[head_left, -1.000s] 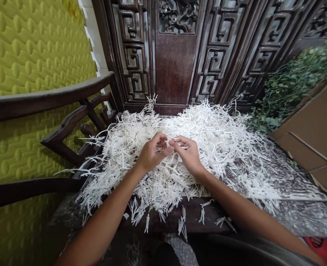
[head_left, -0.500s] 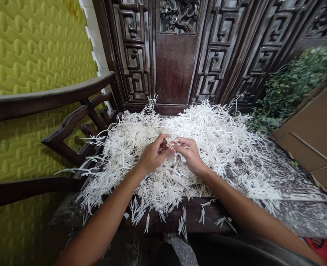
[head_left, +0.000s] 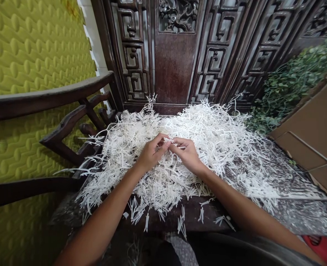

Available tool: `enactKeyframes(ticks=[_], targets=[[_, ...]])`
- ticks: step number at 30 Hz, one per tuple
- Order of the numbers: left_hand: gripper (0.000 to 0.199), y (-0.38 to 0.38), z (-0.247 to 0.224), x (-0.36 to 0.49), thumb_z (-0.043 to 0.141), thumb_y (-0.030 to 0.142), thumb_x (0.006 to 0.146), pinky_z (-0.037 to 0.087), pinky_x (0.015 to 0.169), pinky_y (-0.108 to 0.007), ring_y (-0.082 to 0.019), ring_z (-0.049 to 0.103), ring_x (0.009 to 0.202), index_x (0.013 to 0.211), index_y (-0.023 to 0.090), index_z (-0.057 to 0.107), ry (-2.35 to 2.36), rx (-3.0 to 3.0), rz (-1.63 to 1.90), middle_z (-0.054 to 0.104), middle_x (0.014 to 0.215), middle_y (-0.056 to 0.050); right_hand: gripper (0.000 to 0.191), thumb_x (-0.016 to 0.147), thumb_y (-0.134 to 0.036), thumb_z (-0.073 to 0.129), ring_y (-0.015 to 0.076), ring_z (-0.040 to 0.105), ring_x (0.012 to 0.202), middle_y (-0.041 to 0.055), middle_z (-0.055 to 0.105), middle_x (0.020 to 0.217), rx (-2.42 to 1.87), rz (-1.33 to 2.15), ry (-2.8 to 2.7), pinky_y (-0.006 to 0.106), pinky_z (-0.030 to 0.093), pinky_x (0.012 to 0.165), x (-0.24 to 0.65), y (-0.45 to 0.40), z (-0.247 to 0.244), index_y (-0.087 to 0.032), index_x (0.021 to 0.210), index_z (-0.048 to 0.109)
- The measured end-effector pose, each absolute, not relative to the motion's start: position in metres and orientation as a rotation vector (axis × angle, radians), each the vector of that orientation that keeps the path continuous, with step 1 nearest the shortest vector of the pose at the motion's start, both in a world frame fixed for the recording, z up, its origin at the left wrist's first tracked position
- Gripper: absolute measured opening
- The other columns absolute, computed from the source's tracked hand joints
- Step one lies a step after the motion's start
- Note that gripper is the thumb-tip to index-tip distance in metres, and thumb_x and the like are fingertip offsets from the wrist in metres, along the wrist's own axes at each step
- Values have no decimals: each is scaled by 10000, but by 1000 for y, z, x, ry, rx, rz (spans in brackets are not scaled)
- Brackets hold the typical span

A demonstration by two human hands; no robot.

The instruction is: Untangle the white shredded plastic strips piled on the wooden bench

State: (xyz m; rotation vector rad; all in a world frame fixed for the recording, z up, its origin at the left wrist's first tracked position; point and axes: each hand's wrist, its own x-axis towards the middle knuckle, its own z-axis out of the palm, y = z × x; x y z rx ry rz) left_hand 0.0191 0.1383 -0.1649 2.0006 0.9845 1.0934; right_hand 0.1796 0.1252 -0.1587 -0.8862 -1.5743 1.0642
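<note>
Dark wooden bench (head_left: 188, 218), heaped with white branching strands (head_left: 216, 136), possibly plastic; stray sprigs (head_left: 200, 215) along front edge.

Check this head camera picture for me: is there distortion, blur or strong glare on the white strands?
In the head view, wide-angle distortion bends the carved wooden screen and the chair armrest; the white strands look bright without harsh glare; the left hand and right hand show no clear blur.

One bare left hand (head_left: 152, 153) and one bare right hand (head_left: 187, 155) are seen, with one white heap of branching sprigs (head_left: 216, 136) and one green leafy plant (head_left: 288, 88).
</note>
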Motion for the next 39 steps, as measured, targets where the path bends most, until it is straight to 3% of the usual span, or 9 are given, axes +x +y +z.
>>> enactKeyframes(ticks=[7,17,28,32,39], targets=[[203,142,-167,15,517,390,914,406,579,-238,-113,528,649,981,214,594,999,2070,1151,593,742,2,297,787,-491,681,151,568,643,11,636,694,-931,1016,-1543,260,425,557,182,130,-165,-196,784,710],[284,142,-169,15,408,386,970,301,510,-224,-91,422,548,837,178,550,1110,2252,1119,498,647,18,206,851,-406,638,162,620,744,19,695,812,-933,939,-1653,327,491,704,181,127,-162,-226,872,735],[353,144,-176,25,322,381,991,253,493,-245,-93,375,492,742,182,473,1264,2162,1211,422,567,32,238,913,-395,548,167,605,788,41,671,916,-987,952,-1726,304,485,635,177,123,-159,-211,942,696],[395,146,-177,30,329,413,981,292,504,-245,-110,427,518,711,177,496,1321,1965,1220,484,583,12,222,921,-375,540,188,616,820,35,669,847,-1012,816,-1779,345,489,723,176,126,-163,-208,931,687],[414,158,-184,30,389,457,947,363,541,-267,-140,474,554,666,180,518,1414,1636,1209,526,602,-7,193,920,-300,529,183,617,770,25,673,797,-1033,771,-1789,337,472,713,173,122,-163,-194,835,666]])
